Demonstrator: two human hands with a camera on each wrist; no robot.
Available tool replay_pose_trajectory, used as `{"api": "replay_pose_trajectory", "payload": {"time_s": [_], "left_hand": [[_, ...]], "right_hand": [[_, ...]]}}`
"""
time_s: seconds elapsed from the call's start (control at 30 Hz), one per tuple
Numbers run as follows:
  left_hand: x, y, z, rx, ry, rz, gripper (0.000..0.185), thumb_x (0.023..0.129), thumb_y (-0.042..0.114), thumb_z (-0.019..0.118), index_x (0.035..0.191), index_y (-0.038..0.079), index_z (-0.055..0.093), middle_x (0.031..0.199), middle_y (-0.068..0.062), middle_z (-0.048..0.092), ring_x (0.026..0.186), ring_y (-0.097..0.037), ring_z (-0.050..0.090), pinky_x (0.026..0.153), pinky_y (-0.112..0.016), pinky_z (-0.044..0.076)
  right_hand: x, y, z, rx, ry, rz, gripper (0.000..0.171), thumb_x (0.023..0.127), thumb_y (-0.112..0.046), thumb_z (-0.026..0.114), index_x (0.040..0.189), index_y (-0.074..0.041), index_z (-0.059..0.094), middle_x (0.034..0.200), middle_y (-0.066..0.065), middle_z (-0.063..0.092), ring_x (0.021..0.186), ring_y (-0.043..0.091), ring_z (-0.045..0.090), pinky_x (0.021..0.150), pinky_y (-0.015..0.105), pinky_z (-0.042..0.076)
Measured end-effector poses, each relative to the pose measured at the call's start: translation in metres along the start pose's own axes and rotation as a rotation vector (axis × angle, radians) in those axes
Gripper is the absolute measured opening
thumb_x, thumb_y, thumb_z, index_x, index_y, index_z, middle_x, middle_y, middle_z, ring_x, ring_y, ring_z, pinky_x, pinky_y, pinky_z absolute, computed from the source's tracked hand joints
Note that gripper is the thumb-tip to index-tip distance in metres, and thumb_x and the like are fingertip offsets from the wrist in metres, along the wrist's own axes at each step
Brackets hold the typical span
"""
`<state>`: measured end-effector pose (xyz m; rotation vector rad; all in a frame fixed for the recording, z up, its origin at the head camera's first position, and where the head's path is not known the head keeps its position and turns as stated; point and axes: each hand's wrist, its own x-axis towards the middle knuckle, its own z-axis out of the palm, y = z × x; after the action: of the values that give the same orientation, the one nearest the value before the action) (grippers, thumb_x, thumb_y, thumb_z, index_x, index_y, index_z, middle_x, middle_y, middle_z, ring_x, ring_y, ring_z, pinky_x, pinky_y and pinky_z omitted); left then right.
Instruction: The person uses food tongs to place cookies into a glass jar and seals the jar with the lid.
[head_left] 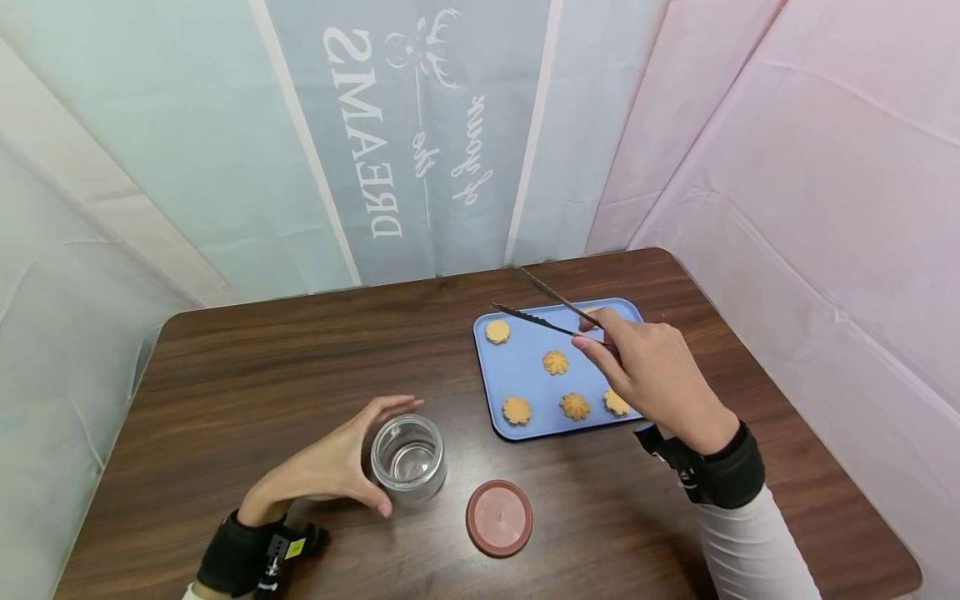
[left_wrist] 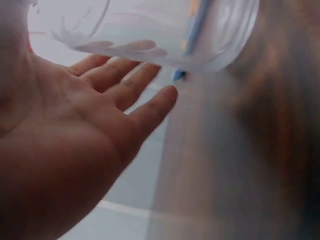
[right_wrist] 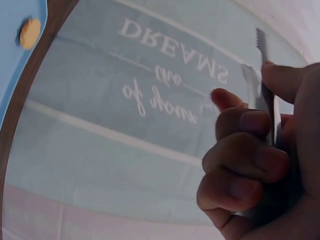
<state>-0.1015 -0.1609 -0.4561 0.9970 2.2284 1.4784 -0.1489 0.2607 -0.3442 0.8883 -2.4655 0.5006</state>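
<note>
My right hand (head_left: 663,375) grips a pair of metal tongs (head_left: 534,318) above the right side of a blue tray (head_left: 510,375). The tongs' two arms stand apart, with nothing between their tips. In the right wrist view, curled fingers (right_wrist: 237,155) wrap the tongs, whose ends are serrated. Several flower-shaped cookies (head_left: 555,362) lie spread over the tray. To the left, my left hand (head_left: 330,462) is beside an upright, lidless clear glass jar (head_left: 408,471), thumb and fingers spread about its side. The left wrist view shows those fingers fairly straight; whether they touch the glass, I cannot tell.
A round reddish-brown lid (head_left: 498,518) lies flat on the dark wooden table (head_left: 300,367), right of the jar and in front of the tray. Curtains with printed lettering (head_left: 375,133) hang behind the table's far edge, and pale cloth (head_left: 840,250) hangs along the right side.
</note>
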Motion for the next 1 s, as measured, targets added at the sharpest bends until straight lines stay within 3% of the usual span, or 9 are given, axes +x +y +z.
{"api": "replay_pose_trajectory", "payload": {"time_s": [0.1, 0.2, 0.47, 0.63, 0.87, 1.0], "left_hand": [[0.003, -0.003, 0.002, -0.015, -0.001, 0.019, 0.123, 0.068, 0.047, 0.099, 0.162, 0.007, 0.03, 0.164, -0.014, 0.045, 0.145, -0.017, 0.049, 0.119, -0.023, 0.035], [0.004, -0.004, 0.004, -0.013, 0.004, 0.035, 0.121, 0.068, 0.042, 0.101, 0.161, 0.007, 0.033, 0.162, -0.013, 0.047, 0.143, -0.016, 0.051, 0.119, -0.026, 0.038], [0.008, -0.006, 0.008, -0.005, -0.003, 0.028, 0.117, 0.062, 0.021, 0.105, 0.159, 0.015, 0.04, 0.158, -0.015, 0.051, 0.139, -0.018, 0.054, 0.118, -0.03, 0.041], [0.01, -0.007, 0.011, -0.006, -0.008, 0.025, 0.116, 0.06, 0.017, 0.105, 0.158, 0.016, 0.042, 0.157, -0.012, 0.052, 0.138, -0.017, 0.055, 0.117, -0.031, 0.041], [0.011, -0.007, 0.012, -0.021, -0.014, 0.033, 0.118, 0.059, 0.015, 0.105, 0.158, 0.014, 0.041, 0.158, -0.015, 0.051, 0.14, -0.017, 0.054, 0.118, -0.03, 0.04], [0.011, -0.009, 0.013, -0.021, -0.019, 0.044, 0.118, 0.059, 0.015, 0.105, 0.158, 0.012, 0.04, 0.157, -0.017, 0.05, 0.14, -0.017, 0.053, 0.119, -0.029, 0.039]], "right_hand": [[0.0, 0.005, -0.004, -0.006, -0.022, 0.042, 0.024, 0.108, -0.034, 0.064, 0.111, -0.01, 0.07, 0.058, -0.014, 0.035, 0.048, 0.0, 0.032, 0.047, 0.025, 0.029], [-0.002, 0.011, -0.008, -0.016, -0.049, 0.065, 0.017, 0.104, -0.027, 0.069, 0.112, -0.012, 0.069, 0.057, -0.014, 0.037, 0.049, 0.001, 0.034, 0.048, 0.025, 0.03], [-0.008, 0.034, -0.024, -0.057, -0.166, 0.174, 0.021, 0.104, -0.034, 0.07, 0.109, -0.013, 0.07, 0.06, -0.011, 0.038, 0.051, 0.004, 0.034, 0.05, 0.026, 0.029], [-0.011, 0.044, -0.028, -0.065, -0.267, 0.224, 0.025, 0.104, -0.04, 0.068, 0.107, -0.015, 0.07, 0.061, -0.009, 0.042, 0.052, 0.006, 0.039, 0.053, 0.027, 0.032], [-0.013, 0.052, -0.028, -0.059, -0.338, 0.248, 0.027, 0.104, -0.041, 0.068, 0.107, -0.014, 0.072, 0.061, -0.009, 0.047, 0.054, 0.008, 0.045, 0.053, 0.029, 0.036], [-0.015, 0.055, -0.027, -0.051, -0.44, 0.281, 0.031, 0.105, -0.044, 0.065, 0.11, -0.013, 0.072, 0.065, -0.008, 0.053, 0.058, 0.009, 0.049, 0.055, 0.031, 0.039]]}}
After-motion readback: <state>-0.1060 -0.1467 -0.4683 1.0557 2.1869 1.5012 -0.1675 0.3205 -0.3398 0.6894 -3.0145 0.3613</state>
